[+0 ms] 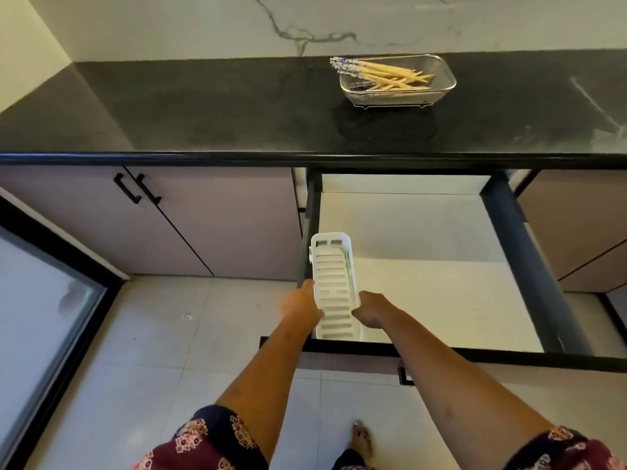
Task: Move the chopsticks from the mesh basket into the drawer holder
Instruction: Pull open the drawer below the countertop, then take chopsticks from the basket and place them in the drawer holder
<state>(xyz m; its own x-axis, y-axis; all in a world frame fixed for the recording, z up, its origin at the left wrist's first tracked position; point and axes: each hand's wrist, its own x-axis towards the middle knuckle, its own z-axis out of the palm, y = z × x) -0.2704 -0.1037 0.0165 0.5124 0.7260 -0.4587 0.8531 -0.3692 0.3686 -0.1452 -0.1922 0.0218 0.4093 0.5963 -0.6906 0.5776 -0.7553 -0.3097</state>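
White slotted holder (334, 283) lies lengthwise front-to-back in the drawer (441, 293), left hand (300, 305) and right hand (371, 310) gripping its sides.

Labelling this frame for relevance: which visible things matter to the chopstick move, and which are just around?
Job:
- chopsticks in the mesh basket on the counter
- white slotted holder in the open drawer
- left hand and right hand, one at each side of the holder

Just around:
- cabinet doors with black handles
- floor scrap
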